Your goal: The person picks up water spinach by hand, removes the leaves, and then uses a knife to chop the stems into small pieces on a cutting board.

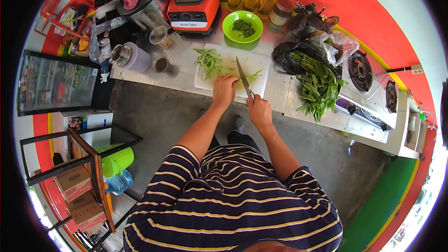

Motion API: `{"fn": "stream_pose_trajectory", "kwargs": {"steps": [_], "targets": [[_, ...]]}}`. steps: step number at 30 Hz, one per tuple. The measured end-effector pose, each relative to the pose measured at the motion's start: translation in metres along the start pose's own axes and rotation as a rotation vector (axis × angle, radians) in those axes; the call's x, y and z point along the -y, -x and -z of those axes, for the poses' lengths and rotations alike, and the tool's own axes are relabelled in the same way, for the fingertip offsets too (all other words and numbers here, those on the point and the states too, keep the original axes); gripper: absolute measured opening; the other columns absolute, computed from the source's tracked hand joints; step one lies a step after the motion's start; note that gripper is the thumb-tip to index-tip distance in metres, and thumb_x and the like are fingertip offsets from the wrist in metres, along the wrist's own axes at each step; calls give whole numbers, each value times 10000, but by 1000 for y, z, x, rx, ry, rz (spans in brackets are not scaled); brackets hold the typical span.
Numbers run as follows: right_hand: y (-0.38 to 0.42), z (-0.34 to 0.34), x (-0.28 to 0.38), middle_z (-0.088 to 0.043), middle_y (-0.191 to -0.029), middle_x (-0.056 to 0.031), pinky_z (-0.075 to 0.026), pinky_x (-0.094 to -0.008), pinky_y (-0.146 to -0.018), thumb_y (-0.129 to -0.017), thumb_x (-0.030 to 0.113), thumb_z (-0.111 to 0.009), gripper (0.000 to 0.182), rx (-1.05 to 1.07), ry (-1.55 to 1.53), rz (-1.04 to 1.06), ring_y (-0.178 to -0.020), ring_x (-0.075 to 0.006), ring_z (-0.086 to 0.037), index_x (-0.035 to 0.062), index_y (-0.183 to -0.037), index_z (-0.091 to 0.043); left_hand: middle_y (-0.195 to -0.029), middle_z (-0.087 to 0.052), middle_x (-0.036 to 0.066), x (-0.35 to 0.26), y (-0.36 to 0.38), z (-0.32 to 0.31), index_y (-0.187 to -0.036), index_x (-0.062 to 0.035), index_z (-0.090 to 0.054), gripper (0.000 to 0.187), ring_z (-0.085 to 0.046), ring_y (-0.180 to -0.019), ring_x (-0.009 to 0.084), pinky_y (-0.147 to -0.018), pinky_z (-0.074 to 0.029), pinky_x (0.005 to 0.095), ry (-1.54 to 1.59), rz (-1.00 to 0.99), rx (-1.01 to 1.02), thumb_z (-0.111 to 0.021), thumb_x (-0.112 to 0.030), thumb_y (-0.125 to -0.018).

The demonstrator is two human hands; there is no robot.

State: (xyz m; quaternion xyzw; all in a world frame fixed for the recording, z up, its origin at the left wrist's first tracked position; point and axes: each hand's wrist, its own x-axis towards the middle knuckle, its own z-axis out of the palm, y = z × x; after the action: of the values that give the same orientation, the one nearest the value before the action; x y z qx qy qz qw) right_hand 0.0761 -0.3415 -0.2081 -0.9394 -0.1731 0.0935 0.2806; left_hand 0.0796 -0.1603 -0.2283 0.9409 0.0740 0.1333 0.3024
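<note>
Rumpled shirt [233,200], right fingers [253,100] around metal knife [243,74], left fingers [229,78] tight on slender stalks [255,75]

Bright; strong fisheye edge distortion

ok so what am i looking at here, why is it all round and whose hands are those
It's one picture from a camera on the person's head, looking forward and down; its very wide view looks curved. No robot: those bare hands are the wearer's. The right hand holds a knife over a white cutting board; the left hand is beside the blade, near cut green stems. On the metal counter are also a green bowl of chopped greens, a leafy bunch and a red blender.
</note>
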Motion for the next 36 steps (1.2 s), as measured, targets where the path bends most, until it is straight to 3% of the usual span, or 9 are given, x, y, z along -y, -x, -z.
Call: {"fn": "stream_pose_trajectory", "kwargs": {"steps": [3, 7, 12, 20, 29, 32, 34, 35, 36], "targets": [[3, 6, 13, -698, -774, -220, -563, -510, -631, -1014, 311, -544, 297, 22, 148, -93, -691, -417, -696, 24, -950, -581, -962, -690, 70, 0, 1, -3, -977, -93, -735, 167, -618, -931, 313, -865, -494, 419, 17, 19, -43, -671, -48, -828], [5, 11, 17, -704, -771, -202, -565, -514, -614, -1014, 319, -547, 292, -34, 171, -40, -681, -402, -703, 37, -939, -574, -942, -690, 70, -2, 0, -2, -959, -89, -737, 149, -618, -916, 308, -849, -506, 404, -6, 52, -34, -670, -47, -832], [2, 12, 14, -682, -749, -249, -548, -546, -636, -1032, 302, -510, 290, 75, 155, -115, -708, -461, -686, 13, -1012, -523, -942, -690, 59, -5, 0, -2, -961, -100, -740, 144, -620, -916, 302, -847, -507, 402, 18, 59, -57, -662, -55, -848], [-4, -17, 17, -693, -736, -243, -572, -524, -638, -1040, 302, -495, 287, 120, 247, -106, -718, -436, -709, 17, -1054, -465, -968, -686, 40, -13, 9, 3, -1014, -116, -742, 181, -620, -951, 292, -843, -521, 405, -6, 123, -48, -635, -61, -879], [-30, -11, 15, -701, -773, -246, -573, -509, -694, -1009, 299, -538, 287, 51, 212, -70, -773, -428, -714, 28, -1100, -505, -990, -668, 149, 5, 27, -4, -1081, -64, -711, 226, -619, -975, 348, -854, -517, 445, -46, 148, -117, -608, -30, -883], [-28, -2, 2, -699, -800, -252, -550, -503, -689, -973, 248, -594, 263, -40, 1, -34, -791, -408, -714, 18, -1090, -544, -999, -685, 152, 16, 19, 1, -1148, -46, -688, 241, -649, -947, 327, -842, -525, 414, 176, 233, -137, -603, -49, -922], [-28, 16, 7, -697, -807, -246, -536, -495, -678, -950, 213, -627, 250, -100, -160, 0, -781, -386, -715, 8, -1075, -555, -1127, -687, 120, 9, 5, 17, -1164, -3, -671, 208, -671, -997, 227, -860, -540, 359, 605, 448, 30, -584, -92, -997], [-27, 26, 8, -668, -755, -207, -496, -463, -628, -935, 184, -646, 228, -153, -310, -15, -702, -337, -679, -8, -1033, -570, -1127, -687, 120, 4, -3, 24, -1164, -3, -671, 208, -671, -997, 227, -860, -540, 359, 607, 437, 28, -584, -92, -997], [-26, 43, 14, -640, -703, -167, -456, -432, -578, -920, 155, -665, 207, -206, -461, -29, -622, -288, -642, -23, -990, -585, -1138, -681, 91, -1, -13, 32, -1184, -6, -661, 218, -657, -1018, 194, -881, -536, 346, 852, 501, 98, -567, -110, -1017]]}}
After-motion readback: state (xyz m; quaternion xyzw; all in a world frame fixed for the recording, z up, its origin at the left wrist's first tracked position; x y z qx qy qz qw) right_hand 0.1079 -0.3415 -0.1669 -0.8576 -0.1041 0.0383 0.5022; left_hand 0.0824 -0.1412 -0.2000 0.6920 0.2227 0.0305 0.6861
